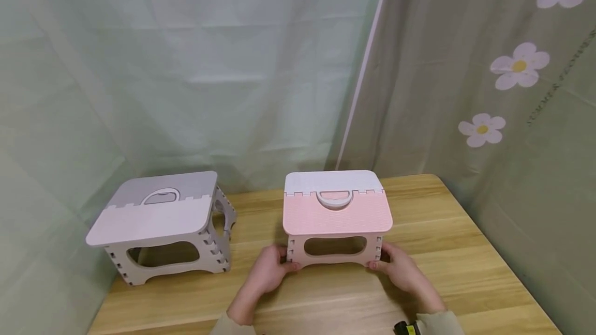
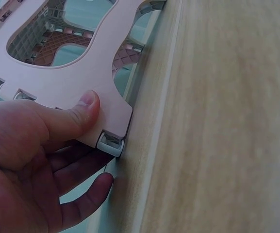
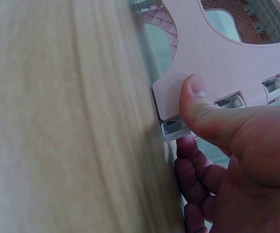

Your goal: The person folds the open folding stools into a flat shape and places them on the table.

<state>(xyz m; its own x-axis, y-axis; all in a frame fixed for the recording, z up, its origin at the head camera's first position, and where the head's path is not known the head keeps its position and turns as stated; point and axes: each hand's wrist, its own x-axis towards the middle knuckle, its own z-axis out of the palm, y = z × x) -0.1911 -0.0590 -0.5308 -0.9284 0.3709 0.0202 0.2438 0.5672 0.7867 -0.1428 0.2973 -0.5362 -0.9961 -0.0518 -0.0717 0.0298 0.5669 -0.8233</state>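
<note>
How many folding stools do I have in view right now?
2. The pink-and-white stool is between the left hand and the right hand; the lilac-grey stool stands apart on the left side of the table. No other shows.

Left hand [image 2: 38,145] has the thumb pressed flat on a pale pink, smooth plastic stool side panel [image 2: 81,81] near its foot corner, fingers curled behind; fingertip contact back there is shadowed, can't confirm. White plastic hinge knuckle [image 2: 110,144] sits at that corner, just beside the thumb. Reddish-brown lattice underside [image 2: 59,42] shows through the panel's rounded cut-out. Light wood-grain tabletop [image 2: 212,121] fills the right side, grain blurred.
</note>
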